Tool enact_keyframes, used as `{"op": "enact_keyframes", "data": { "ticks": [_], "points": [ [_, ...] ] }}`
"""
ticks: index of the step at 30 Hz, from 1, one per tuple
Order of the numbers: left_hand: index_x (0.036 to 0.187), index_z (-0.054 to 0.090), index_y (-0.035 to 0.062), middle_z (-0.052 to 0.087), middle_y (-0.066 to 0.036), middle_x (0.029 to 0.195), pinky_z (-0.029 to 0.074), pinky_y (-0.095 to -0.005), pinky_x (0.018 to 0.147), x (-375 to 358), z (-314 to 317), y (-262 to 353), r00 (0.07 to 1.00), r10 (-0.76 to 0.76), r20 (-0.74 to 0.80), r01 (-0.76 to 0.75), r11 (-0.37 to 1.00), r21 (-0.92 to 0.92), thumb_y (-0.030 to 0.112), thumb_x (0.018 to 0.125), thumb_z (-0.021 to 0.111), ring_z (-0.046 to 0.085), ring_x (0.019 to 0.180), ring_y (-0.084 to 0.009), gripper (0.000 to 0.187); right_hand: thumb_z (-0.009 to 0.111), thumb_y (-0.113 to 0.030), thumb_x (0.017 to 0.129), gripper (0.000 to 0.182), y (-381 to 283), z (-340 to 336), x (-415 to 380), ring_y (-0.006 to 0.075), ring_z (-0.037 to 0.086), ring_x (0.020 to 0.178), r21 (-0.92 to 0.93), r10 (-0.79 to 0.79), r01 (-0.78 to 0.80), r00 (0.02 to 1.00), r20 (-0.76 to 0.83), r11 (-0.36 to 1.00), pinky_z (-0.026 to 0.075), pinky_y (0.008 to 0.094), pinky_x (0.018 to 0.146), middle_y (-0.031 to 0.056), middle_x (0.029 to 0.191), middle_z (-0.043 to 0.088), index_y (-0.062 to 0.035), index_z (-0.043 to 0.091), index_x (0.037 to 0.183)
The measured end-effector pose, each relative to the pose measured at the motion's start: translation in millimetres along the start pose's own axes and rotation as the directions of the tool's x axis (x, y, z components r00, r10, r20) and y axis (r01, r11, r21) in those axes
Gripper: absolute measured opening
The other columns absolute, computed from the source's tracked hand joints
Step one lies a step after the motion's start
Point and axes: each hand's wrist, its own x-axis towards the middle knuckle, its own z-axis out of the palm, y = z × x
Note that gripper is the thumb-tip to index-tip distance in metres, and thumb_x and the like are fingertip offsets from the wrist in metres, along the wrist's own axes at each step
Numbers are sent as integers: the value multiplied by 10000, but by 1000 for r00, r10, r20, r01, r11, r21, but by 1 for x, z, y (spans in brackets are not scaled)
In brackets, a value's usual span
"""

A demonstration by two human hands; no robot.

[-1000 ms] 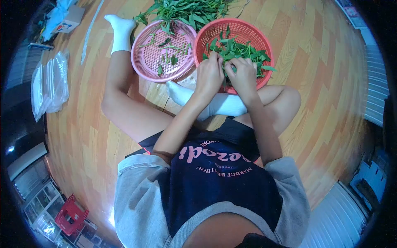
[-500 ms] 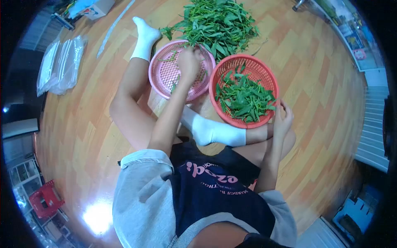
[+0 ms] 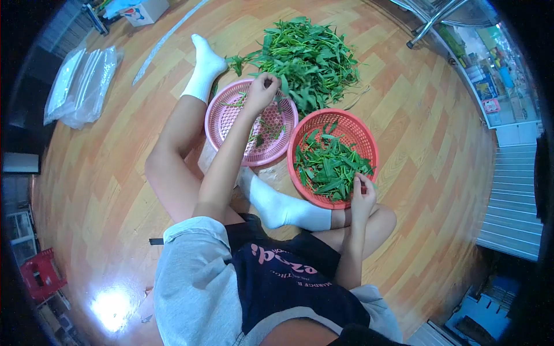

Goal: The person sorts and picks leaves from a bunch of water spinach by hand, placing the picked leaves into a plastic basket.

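Note:
My left hand (image 3: 262, 93) is over the far rim of a pink plastic colander (image 3: 213, 124), beside a heap of leafy green stems (image 3: 311, 57). Its thumb and fingers are curled together, and a blurred bit of green shows just beside them; I cannot tell what they hold. A few cut stem pieces (image 3: 271, 128) lie in the pink colander. At the near right rim of a red colander (image 3: 368, 132), my right hand (image 3: 362, 193) pinches a leafy green stem. Picked greens (image 3: 329, 164) fill the bottom of that red colander.
My white-socked feet (image 3: 202, 60) and bent legs frame the colanders on the wood-patterned floor (image 3: 427, 155). Clear plastic packs (image 3: 81, 86) lie at far left. A metal chair leg (image 3: 430, 32) stands at upper right, and a red stool (image 3: 43, 274) at lower left.
The camera view has shifted, so the colanders appear lower. My left hand has moved from inside the pink colander to its far rim. My right hand has moved inward over the red rim.

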Motion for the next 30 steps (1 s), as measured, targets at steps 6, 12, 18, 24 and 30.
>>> {"op": "enact_keyframes", "data": {
  "ticks": [6, 12, 18, 24, 30],
  "points": [
    [838, 508, 43, 586, -87, 895, 423, -277, 697, -20, -19, 45, 971, -137, 195, 239, 562, -792, 117, 889, 474, 536, 741, -138, 96, 564, -108, 838, 165, -16, 14, 2, 150, 573, 845, 216, -52, 42, 998, 44, 975, 449, 258, 737, 102, 904, 622, 17, 629, 926],
    [770, 513, 48, 548, -14, 727, 421, -228, 607, -18, -25, 50, 979, 154, 137, -26, 749, -662, 71, 772, 529, 528, 647, -86, 29, 539, -89, 849, 164, -18, 16, -7, 157, 572, 874, 133, -113, 101, 990, 82, 986, 442, 256, 760, 105, 922, 621, 18, 621, 943],
    [731, 512, 14, 556, -32, 703, 439, -279, 620, -43, -25, 97, 884, 340, 321, -276, 934, -228, 118, 694, 567, 515, 697, -99, 124, 535, -92, 859, 181, -28, 13, -19, 151, 565, 883, 300, 12, -61, 987, 160, 952, 442, 254, 786, 81, 929, 609, 27, 605, 975],
    [695, 484, 14, 558, -79, 768, 426, -293, 762, -93, -10, 141, 760, 356, 544, -289, 934, -208, 112, 689, 542, 547, 858, -158, 114, 552, -89, 850, 375, -86, 11, -9, 141, 518, 960, 591, -68, 27, 997, 47, 807, 442, 253, 788, 112, 1106, 525, 34, 447, 1188],
    [731, 500, 30, 556, -81, 894, 416, -285, 773, -131, 2, 148, 647, 433, 627, -42, 842, -538, 74, 724, 569, 524, 887, -160, 82, 593, -78, 813, 322, -68, 11, -1, 121, 541, 862, 396, -99, 99, 995, -20, 913, 447, 250, 705, 96, 968, 578, 25, 519, 1109]
  ]
}}
